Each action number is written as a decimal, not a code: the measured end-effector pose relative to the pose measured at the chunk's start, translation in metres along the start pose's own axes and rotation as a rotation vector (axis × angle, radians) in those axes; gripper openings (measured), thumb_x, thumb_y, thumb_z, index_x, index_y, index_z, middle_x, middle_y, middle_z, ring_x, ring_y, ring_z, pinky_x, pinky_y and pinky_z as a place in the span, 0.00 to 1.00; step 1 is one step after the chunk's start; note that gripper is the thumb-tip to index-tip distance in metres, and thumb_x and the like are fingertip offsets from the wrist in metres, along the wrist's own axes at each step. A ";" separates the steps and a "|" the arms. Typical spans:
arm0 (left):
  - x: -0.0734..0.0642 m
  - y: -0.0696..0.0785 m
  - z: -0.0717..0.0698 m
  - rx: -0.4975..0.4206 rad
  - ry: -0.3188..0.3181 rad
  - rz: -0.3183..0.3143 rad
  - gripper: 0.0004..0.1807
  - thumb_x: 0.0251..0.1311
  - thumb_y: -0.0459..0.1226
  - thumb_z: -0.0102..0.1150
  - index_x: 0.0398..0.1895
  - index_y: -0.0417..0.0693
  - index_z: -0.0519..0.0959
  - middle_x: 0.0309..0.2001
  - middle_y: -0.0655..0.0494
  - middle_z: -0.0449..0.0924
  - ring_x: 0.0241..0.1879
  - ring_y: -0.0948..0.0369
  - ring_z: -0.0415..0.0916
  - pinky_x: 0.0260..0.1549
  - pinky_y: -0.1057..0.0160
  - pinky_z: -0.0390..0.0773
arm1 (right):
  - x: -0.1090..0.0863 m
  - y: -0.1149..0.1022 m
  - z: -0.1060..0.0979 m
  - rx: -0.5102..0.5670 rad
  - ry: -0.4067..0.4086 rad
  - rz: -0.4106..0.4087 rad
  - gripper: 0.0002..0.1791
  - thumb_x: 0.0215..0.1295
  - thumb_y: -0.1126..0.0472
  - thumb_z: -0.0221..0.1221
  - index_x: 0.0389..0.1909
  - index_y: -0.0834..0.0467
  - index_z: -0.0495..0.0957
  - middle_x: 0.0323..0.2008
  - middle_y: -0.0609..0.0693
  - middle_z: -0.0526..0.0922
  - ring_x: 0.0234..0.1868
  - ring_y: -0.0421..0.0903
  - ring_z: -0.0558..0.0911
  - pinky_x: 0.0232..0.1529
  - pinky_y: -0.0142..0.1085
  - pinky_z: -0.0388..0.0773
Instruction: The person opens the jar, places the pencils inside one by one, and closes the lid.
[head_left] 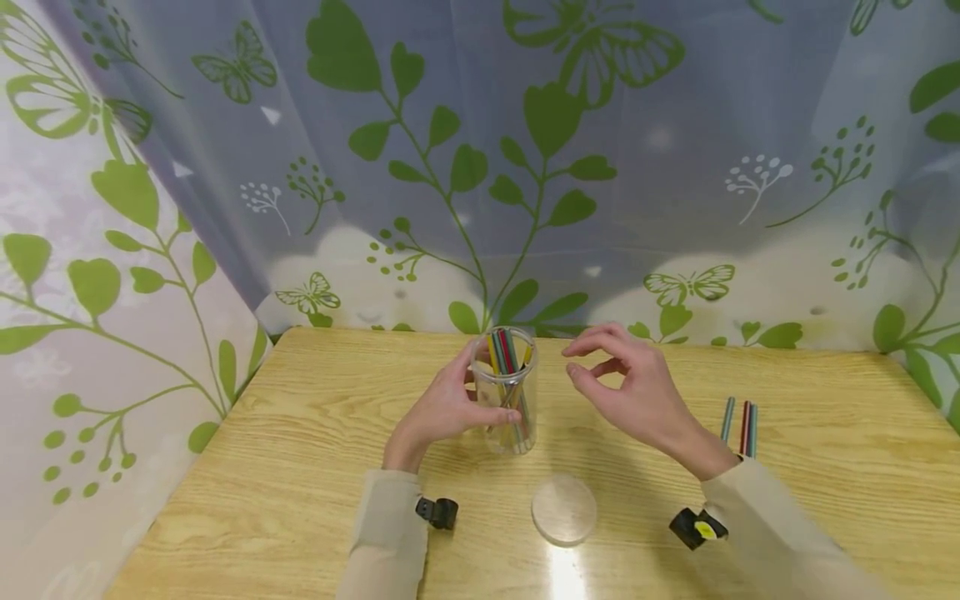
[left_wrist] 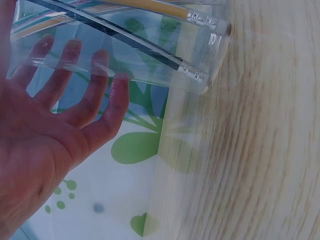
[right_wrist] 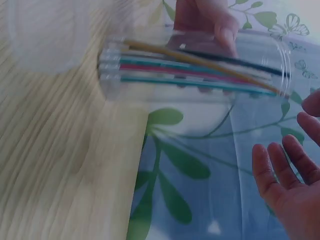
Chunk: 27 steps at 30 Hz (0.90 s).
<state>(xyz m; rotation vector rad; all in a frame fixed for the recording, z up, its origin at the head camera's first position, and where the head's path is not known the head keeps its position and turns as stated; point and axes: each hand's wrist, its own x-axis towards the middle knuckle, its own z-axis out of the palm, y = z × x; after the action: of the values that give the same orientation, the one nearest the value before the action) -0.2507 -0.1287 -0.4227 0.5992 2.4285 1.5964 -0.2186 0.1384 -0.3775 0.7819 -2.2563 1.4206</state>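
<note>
A clear jar (head_left: 529,417) stands upright on the table with several pencils (head_left: 504,350) leaning inside, yellow, red, teal and dark. My left hand (head_left: 450,404) grips it from the left, the thumb across its front and the other fingers behind. Through the clear wall, the left wrist view shows pencil ends with metal ferrules and erasers (left_wrist: 222,27) down at the jar's bottom. To the right of the rim, my right hand (head_left: 630,383) is held in the air with its fingers bent and thumb apart. Nothing lies between those fingers, and the right wrist view shows them beside the jar's mouth.
A round, clear lid-like disc (head_left: 564,510) lies on the wooden table in front of the jar. Beyond my right wrist lie a teal pencil (head_left: 727,418) and a red pencil (head_left: 745,429) with another teal one beside it. A patterned curtain (head_left: 465,250) hangs along the table's back edge.
</note>
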 end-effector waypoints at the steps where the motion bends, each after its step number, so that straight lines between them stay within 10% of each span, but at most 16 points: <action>1: 0.000 0.000 0.000 -0.001 -0.001 -0.002 0.55 0.47 0.47 0.82 0.77 0.75 0.58 0.69 0.58 0.68 0.56 0.53 0.74 0.51 0.55 0.81 | -0.003 0.003 -0.005 -0.013 0.002 0.010 0.11 0.64 0.73 0.64 0.44 0.57 0.85 0.46 0.50 0.83 0.45 0.41 0.83 0.40 0.27 0.84; 14: 0.002 0.001 -0.001 0.026 0.001 -0.021 0.56 0.47 0.48 0.82 0.78 0.75 0.56 0.70 0.58 0.66 0.58 0.52 0.74 0.53 0.54 0.80 | -0.043 0.035 -0.061 -0.220 0.044 0.183 0.15 0.69 0.63 0.64 0.56 0.54 0.81 0.47 0.29 0.79 0.48 0.26 0.78 0.41 0.19 0.79; 23: 0.001 0.001 -0.001 0.023 0.007 -0.029 0.57 0.46 0.47 0.82 0.77 0.76 0.56 0.70 0.59 0.66 0.57 0.52 0.74 0.52 0.54 0.80 | -0.063 0.053 -0.093 -0.361 0.034 0.336 0.19 0.71 0.55 0.63 0.59 0.56 0.78 0.51 0.57 0.83 0.45 0.18 0.72 0.36 0.18 0.76; 27: 0.000 0.001 0.000 0.005 0.004 -0.029 0.57 0.46 0.46 0.82 0.77 0.76 0.56 0.71 0.58 0.66 0.58 0.52 0.74 0.52 0.54 0.80 | -0.073 0.063 -0.109 -0.425 0.012 0.421 0.22 0.72 0.51 0.61 0.60 0.58 0.77 0.51 0.63 0.83 0.48 0.38 0.81 0.33 0.23 0.76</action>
<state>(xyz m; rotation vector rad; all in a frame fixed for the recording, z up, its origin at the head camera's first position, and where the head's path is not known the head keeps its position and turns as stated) -0.2502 -0.1286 -0.4222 0.5599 2.4336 1.5816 -0.1996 0.2771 -0.4163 0.1689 -2.6856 1.0229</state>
